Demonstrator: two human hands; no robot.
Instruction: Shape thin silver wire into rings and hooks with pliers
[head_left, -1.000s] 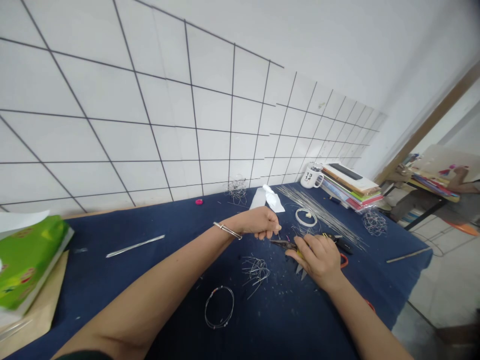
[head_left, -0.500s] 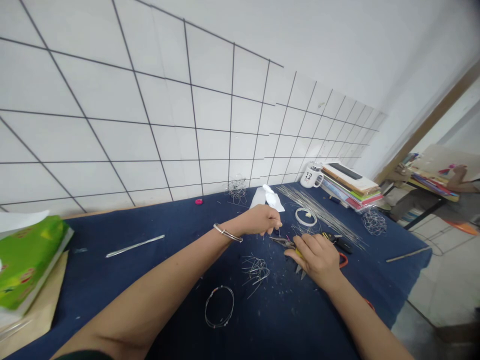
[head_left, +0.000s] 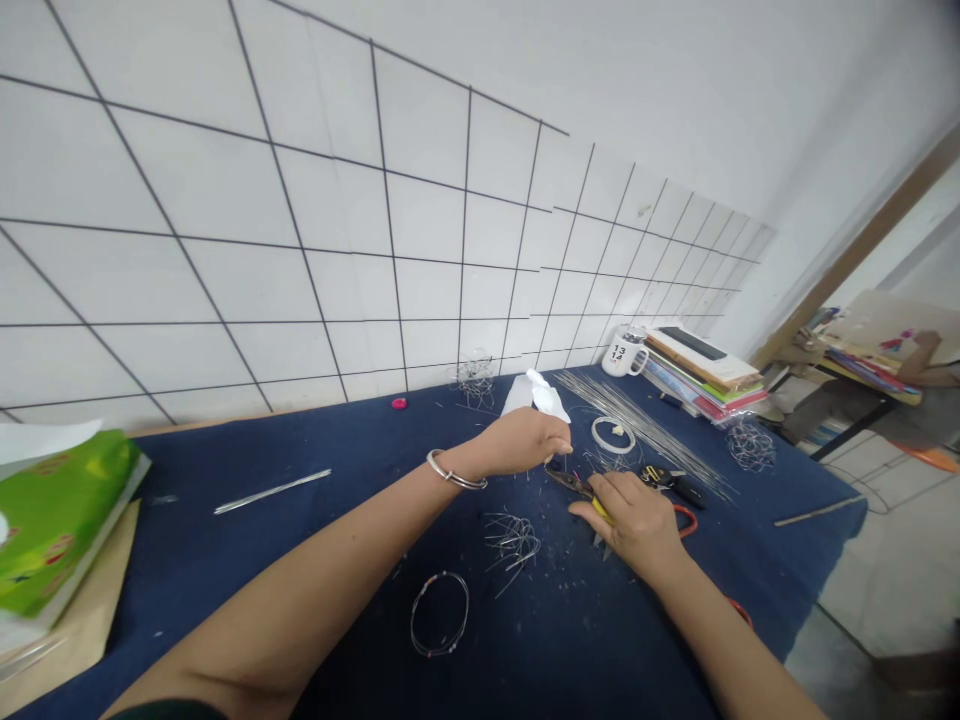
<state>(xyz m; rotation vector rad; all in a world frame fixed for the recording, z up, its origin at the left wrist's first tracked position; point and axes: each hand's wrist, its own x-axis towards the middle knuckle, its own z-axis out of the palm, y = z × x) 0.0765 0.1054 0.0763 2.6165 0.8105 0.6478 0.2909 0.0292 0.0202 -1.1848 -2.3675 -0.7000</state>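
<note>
My right hand (head_left: 634, 520) is closed around the yellow handles of a pair of pliers (head_left: 571, 484), whose dark jaws point left. Just beyond the jaw tips, my left hand (head_left: 529, 442) is pinched shut over a thin wire, mostly hidden by the fingers. A silver bangle circles my left wrist. Nearer to me on the blue cloth lie a loose bundle of short bent wires (head_left: 514, 540) and a thin wire ring (head_left: 439, 614) with small beads. Red-handled scissors (head_left: 685, 520) lie partly under my right hand.
Long straight wires (head_left: 645, 425), a white coil (head_left: 613, 434) and black keys (head_left: 679, 483) lie at the right. Behind them stand a white mug (head_left: 624, 352) and stacked books (head_left: 701, 372). A green packet (head_left: 67, 520) sits at the left. A person's arm shows at far right.
My left hand has turned over and come closer to the pliers' tips. The jaws have tilted slightly, while my right hand keeps its hold on the handles.
</note>
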